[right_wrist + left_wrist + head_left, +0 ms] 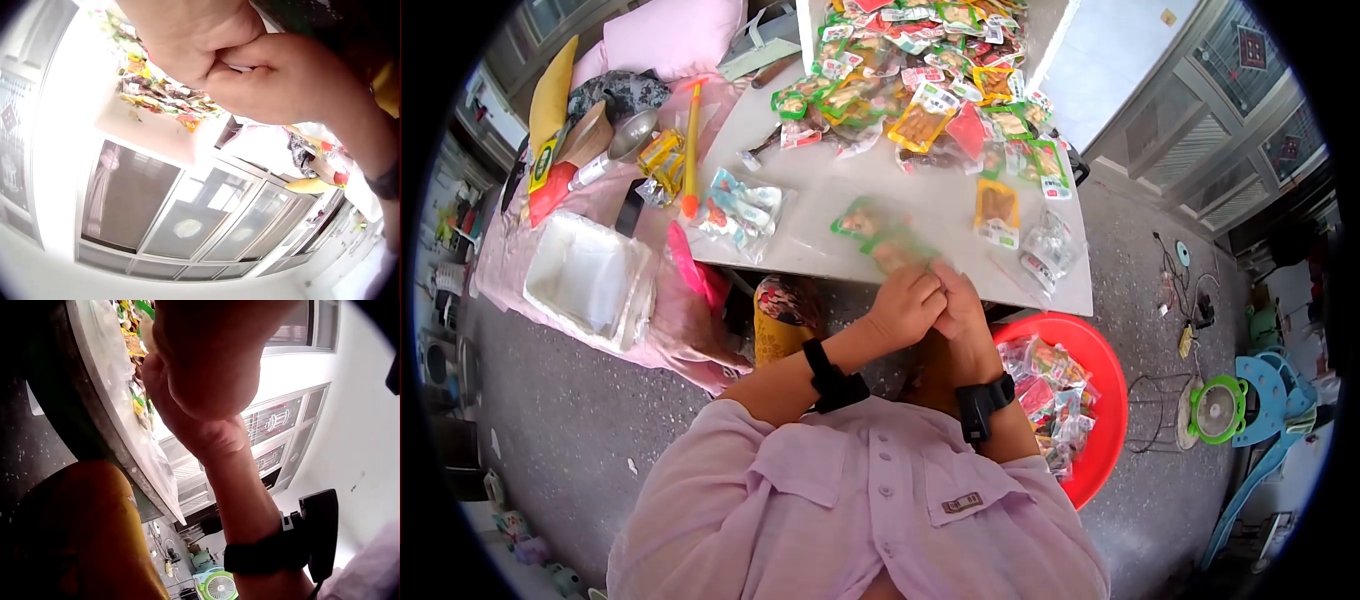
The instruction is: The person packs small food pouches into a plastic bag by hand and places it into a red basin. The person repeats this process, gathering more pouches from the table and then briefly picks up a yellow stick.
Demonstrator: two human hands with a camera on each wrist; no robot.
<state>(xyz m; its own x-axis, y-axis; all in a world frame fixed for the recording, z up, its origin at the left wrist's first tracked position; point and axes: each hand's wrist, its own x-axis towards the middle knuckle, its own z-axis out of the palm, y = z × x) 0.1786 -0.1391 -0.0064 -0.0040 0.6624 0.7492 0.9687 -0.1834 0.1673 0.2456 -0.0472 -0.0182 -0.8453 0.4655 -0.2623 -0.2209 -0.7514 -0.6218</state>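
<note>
The left hand (905,307) and right hand (960,300) meet at the near edge of the table (820,180), fingers curled and pinching the near end of a green packet (895,250). The exact fingertip contact is hidden. The packet extends forward and to the left over the tabletop; motion blur prevents telling whether it is one packet or two joined.

Handling: pinch the margin, not the filled part, as pressure there could squash the contents. Keep both grips close together and the packet low over the table. If the film is slippery, a firmer thumb hold should limit twisting.

On the table, a yellow packet (998,212) lies to the right, just beside a clear bag (1050,250). To the left, a second bag (740,212) contains blue-and-white sachets.

Containers: the white box (1054,45) at the far side is heaped with mixed packets, many spread in front of its opening. The red tub (1114,410), on the floor at the right, contains more packets. The white bin (580,270), at the left, is on pink cloth (510,265).
</note>
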